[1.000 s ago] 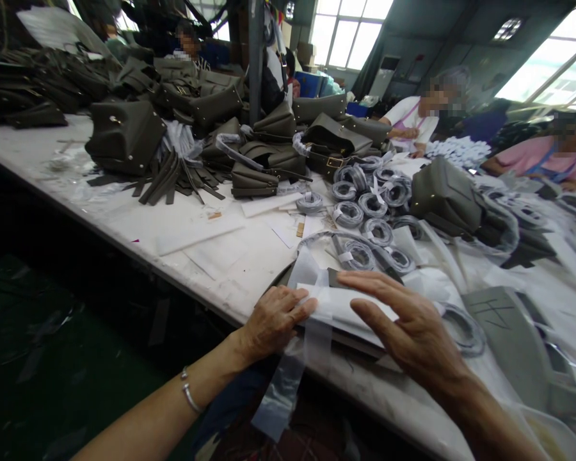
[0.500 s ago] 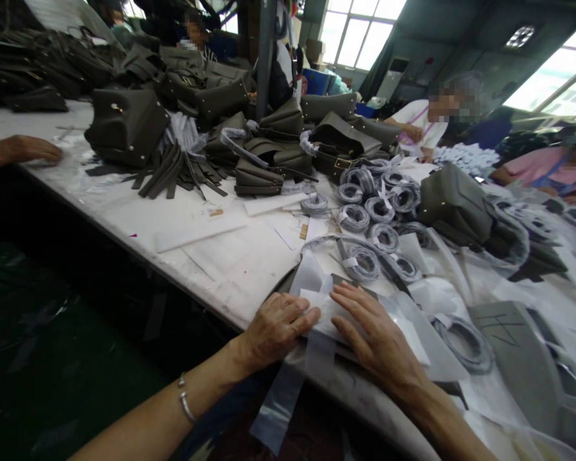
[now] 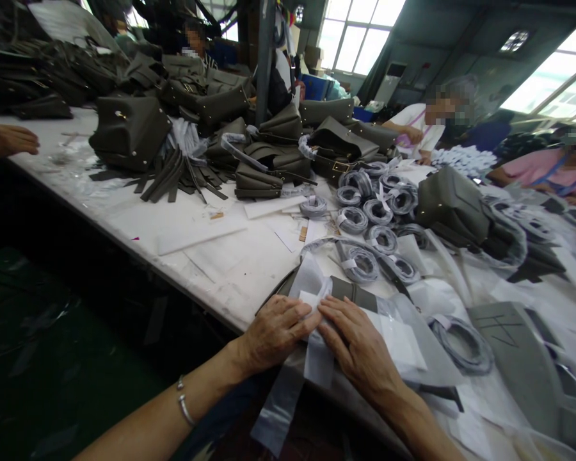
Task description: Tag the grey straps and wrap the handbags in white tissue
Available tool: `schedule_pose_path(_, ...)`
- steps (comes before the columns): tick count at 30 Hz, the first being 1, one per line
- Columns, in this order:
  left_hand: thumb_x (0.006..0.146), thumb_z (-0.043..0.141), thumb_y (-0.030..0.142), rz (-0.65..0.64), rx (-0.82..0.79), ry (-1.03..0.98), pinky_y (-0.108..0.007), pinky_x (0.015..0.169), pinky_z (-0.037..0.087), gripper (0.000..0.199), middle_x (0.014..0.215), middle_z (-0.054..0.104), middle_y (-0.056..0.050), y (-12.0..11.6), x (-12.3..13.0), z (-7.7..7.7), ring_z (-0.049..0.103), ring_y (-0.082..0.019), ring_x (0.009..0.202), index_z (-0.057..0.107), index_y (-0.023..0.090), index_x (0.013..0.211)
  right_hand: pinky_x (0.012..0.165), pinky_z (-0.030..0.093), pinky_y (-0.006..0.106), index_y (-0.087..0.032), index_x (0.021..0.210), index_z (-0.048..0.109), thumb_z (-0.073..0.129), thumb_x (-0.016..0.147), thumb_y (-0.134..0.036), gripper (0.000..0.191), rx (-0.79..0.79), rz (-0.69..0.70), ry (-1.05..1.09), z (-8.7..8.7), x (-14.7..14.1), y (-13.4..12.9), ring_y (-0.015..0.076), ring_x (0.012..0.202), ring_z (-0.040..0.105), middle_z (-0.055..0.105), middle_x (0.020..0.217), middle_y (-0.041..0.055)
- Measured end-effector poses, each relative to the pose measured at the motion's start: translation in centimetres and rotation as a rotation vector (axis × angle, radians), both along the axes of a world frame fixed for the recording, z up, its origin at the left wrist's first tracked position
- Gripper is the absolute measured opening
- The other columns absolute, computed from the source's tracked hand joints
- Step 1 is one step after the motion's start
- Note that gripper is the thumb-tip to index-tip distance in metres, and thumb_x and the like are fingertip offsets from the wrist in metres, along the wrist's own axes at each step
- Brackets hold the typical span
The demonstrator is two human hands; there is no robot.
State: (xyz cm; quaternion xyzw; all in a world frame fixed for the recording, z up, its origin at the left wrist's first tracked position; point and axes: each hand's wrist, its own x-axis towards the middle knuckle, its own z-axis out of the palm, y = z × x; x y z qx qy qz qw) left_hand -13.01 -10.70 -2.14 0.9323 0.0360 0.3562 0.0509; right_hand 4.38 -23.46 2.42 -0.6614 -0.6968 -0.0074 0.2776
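A dark grey-brown bag (image 3: 352,293) lies at the table's near edge, partly covered by white and translucent wrapping sheets (image 3: 398,339). My left hand (image 3: 278,326) has its fingers curled together over the white wrapping sheet at the bag's left part. Flat on the same wrapping rests my right hand (image 3: 358,339), its fingers stretched and their tips close to my left fingers. A translucent strip (image 3: 281,406) hangs from below my hands over the edge. The bag's strap (image 3: 338,240), wrapped in film, arches behind it. My hands hide the bag's near side.
Several coiled, film-wrapped straps (image 3: 360,264) lie beyond the bag. A grey panel with pen marks (image 3: 513,352) is at right. More bags (image 3: 129,131) are piled across the back. Another person's hand (image 3: 9,141) is at far left; co-workers sit farther off.
My right hand has slid left towards my left hand, uncovering more of the bag and white sheet. At far left, the other person's hand has drawn back leftwards.
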Motion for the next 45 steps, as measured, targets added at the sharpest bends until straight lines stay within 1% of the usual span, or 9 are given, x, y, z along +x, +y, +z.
schedule_pose_path(7,0.096,0.05,0.021,-0.002,-0.017,0.082,-0.036,0.089,0.048,0.028,0.11,0.067,-0.006,0.0,-0.2,0.7,0.059,-0.021,0.103,0.055,0.021,0.124,0.103,0.05,0.05,-0.022,0.112,0.067,0.062,0.092,-0.034,0.023,-0.007,0.014,0.076,0.4,0.1,-0.1,0.0257,0.108,0.067,0.073,0.109,0.0089)
schedule_pose_path(13,0.096,0.047,0.018,-0.097,-0.065,0.098,-0.04,0.108,0.043,0.04,0.131,0.061,-0.012,0.1,-1.1,0.9,0.046,-0.024,0.132,0.048,0.015,0.135,0.1,0.051,0.049,-0.025,0.11,0.066,0.066,0.088,-0.031,0.023,0.003,0.027,0.065,0.4,0.1,-0.3,0.0258,0.104,0.068,0.074,0.107,0.0074)
schedule_pose_path(19,0.096,0.05,0.02,-0.18,-0.155,0.044,-0.041,0.109,0.045,0.039,0.13,0.062,-0.014,0.4,-1.2,0.7,0.049,-0.023,0.132,0.047,0.014,0.135,0.099,0.049,0.047,-0.023,0.118,0.061,0.067,0.087,-0.03,0.032,0.043,0.028,-0.034,0.0,-0.9,-0.4,0.0256,0.104,0.065,0.071,0.108,0.0083)
schedule_pose_path(23,0.093,0.052,0.015,-0.249,-0.29,0.026,-0.043,0.112,0.041,0.036,0.133,0.06,-0.013,0.4,-1.3,1.5,0.047,-0.023,0.134,0.05,0.016,0.129,0.09,0.048,0.043,-0.022,0.111,0.06,0.065,0.09,-0.033,0.025,0.008,-0.03,-0.071,0.0,-1.8,-0.2,0.0263,0.099,0.062,0.069,0.102,0.0082)
schedule_pose_path(28,0.094,0.053,0.015,-0.23,-0.517,-0.035,-0.035,0.102,0.047,0.026,0.116,0.067,-0.008,0.0,-0.9,2.8,0.058,-0.019,0.118,0.055,0.018,0.12,0.076,0.042,0.039,-0.021,0.091,0.059,0.061,0.093,-0.037,0.016,-0.046,-0.109,-0.144,0.1,-2.6,0.5,0.0248,0.082,0.055,0.061,0.083,0.0053)
schedule_pose_path(32,0.094,0.059,0.024,-0.165,-0.47,-0.015,-0.031,0.089,0.048,0.015,0.103,0.068,-0.004,-0.2,-0.1,2.5,0.063,-0.017,0.099,0.06,0.02,0.109,0.075,0.041,0.039,-0.022,0.09,0.058,0.065,0.089,-0.036,0.016,-0.065,-0.108,-0.135,0.3,-2.4,0.6,0.0253,0.082,0.053,0.06,0.083,0.005)
schedule_pose_path(38,0.098,0.055,0.029,-0.185,-0.437,-0.023,-0.031,0.088,0.044,0.013,0.1,0.067,-0.005,0.1,-0.1,1.5,0.062,-0.017,0.097,0.062,0.019,0.103,0.087,0.047,0.038,-0.024,0.113,0.057,0.068,0.087,-0.022,0.029,-0.101,0.101,0.044,0.9,-0.7,-0.2,0.0234,0.098,0.058,0.064,0.104,0.0054)
schedule_pose_path(40,0.098,0.055,0.028,-0.174,-0.416,0.021,-0.031,0.088,0.044,0.013,0.1,0.067,-0.004,0.1,-0.2,1.7,0.061,-0.016,0.097,0.062,0.019,0.103,0.091,0.047,0.039,-0.023,0.115,0.057,0.063,0.088,-0.019,0.028,-0.06,0.087,0.011,0.6,-0.8,-0.5,0.0236,0.101,0.059,0.064,0.106,0.0064)
schedule_pose_path(45,0.095,0.058,0.026,-0.128,-0.309,0.115,-0.031,0.081,0.043,0.01,0.093,0.064,-0.002,-0.3,0.0,2.9,0.059,-0.016,0.089,0.061,0.019,0.101,0.093,0.048,0.044,-0.019,0.116,0.057,0.06,0.091,-0.025,0.026,0.02,0.013,-0.099,-0.3,-1.8,-0.7,0.0277,0.104,0.058,0.064,0.107,0.0103)
